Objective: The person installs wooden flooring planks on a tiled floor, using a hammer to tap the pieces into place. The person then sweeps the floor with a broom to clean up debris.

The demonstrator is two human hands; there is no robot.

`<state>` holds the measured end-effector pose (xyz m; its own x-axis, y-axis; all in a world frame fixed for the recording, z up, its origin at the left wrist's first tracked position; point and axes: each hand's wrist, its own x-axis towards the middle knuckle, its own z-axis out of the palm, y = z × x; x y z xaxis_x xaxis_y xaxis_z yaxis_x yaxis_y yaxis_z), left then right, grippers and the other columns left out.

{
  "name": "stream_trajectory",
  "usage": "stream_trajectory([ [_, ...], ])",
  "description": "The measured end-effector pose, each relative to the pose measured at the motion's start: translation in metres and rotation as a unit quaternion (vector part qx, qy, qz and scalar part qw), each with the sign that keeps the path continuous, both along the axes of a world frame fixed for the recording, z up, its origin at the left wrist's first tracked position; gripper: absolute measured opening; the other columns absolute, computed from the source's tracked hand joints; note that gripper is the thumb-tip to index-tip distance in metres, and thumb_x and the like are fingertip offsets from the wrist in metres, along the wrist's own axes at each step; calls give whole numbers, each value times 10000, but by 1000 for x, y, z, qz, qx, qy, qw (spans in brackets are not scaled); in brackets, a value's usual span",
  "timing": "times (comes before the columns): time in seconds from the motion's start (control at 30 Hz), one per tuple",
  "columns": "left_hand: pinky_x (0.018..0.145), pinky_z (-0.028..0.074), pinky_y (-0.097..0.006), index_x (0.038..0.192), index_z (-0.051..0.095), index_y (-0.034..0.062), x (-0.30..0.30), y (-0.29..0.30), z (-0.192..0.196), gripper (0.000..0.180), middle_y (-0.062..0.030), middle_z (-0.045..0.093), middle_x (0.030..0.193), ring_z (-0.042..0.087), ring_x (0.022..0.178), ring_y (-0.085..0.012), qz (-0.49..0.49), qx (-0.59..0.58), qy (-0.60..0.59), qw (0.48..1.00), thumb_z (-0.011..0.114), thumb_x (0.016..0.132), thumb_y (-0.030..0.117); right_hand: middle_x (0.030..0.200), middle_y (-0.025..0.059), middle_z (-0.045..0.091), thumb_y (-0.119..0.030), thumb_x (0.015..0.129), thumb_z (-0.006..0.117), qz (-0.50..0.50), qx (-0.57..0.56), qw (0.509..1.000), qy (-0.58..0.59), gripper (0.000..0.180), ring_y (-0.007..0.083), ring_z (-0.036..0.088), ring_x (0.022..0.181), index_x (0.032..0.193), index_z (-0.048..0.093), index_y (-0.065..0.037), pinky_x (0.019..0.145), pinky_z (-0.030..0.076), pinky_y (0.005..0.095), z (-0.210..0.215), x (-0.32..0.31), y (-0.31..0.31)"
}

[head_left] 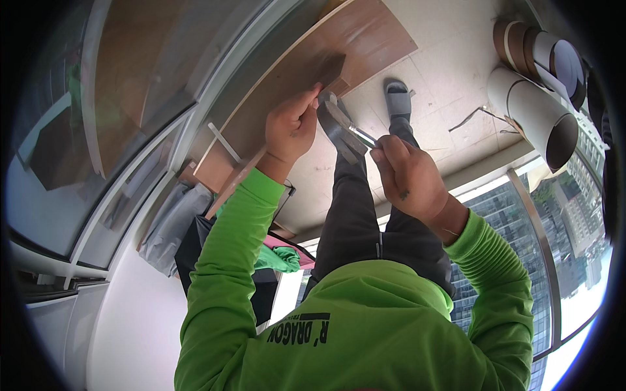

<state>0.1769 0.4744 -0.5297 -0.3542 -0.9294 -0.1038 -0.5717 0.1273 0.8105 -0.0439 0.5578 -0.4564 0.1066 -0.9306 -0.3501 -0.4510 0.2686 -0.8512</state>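
While the left hand (291, 128) presses a small dark block (331, 70) against the wooden plank (297, 72) at twelve o'clock, the right hand (407, 177) grips what looks like a hammer (340, 127); tapping the plank home seems in hand, needing a square strike next.

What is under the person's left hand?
The left hand presses a small dark block against the brown floor plank. The hand covers the block's near end, so that part stays hidden.
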Motion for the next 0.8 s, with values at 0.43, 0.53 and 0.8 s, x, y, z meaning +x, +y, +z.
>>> stream_trajectory([
  [0.43,693,542,-317,1102,702,12,0,-1,1,226,-181,702,921,699,773,-285,-10,-5,-21,1000,618,893,-5,663,217,565,-91,974,553,-1,41,999,36,136,464,559,614,909,452,-28,517,424,491,-12,-1,-3],
  [0.53,707,546,-324,1105,702,12,2,-1,3,218,-181,708,944,710,806,-286,-4,44,-18,999,624,901,20,675,214,568,-78,969,557,0,23,1000,5,131,457,564,613,912,450,-27,518,425,487,4,-1,-11],
  [0.8,719,545,-320,1115,701,10,0,-2,4,220,-172,713,943,712,811,-277,0,55,-27,998,617,914,39,696,216,577,-76,969,554,0,48,999,2,126,446,572,626,930,450,-16,542,431,483,-5,-5,-9],
])
